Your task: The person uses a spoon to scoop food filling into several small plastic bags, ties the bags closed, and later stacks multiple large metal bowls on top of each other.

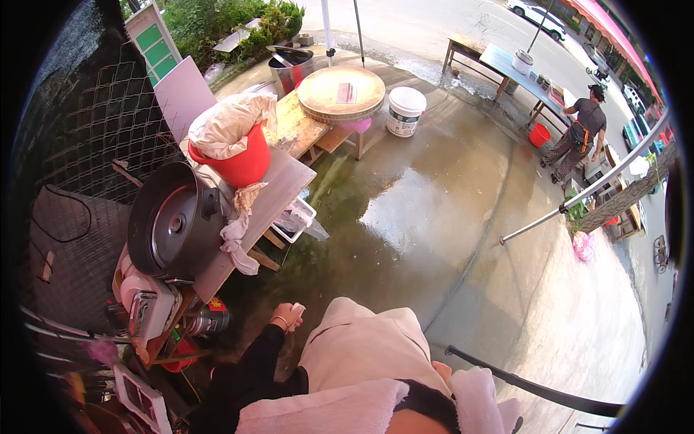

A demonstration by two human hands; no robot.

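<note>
My left hand (289, 317), with a bracelet at the wrist, is closed around a small whitish thing, perhaps a cloth or tissue (297, 308). It is held out to the left of my light beige apron (363, 347). Of my right hand (442, 370) only a small part shows at the apron's right edge, and its fingers are hidden. A white towel (480, 401) hangs beside it. Ahead to the left, a dark round pan (176, 222) stands tilted on a bench, near a knotted pale cloth (237, 244). A red tub (238, 165) covered with a cream cloth (233, 122) sits behind.
A round wooden board (341, 92) lies on a table, with a white bucket (405, 111) beside it on wet ground. A black metal bar (531, 385) and a slanted pole (564, 209) stand at right. A person (585, 125) is at a long blue table (520, 76).
</note>
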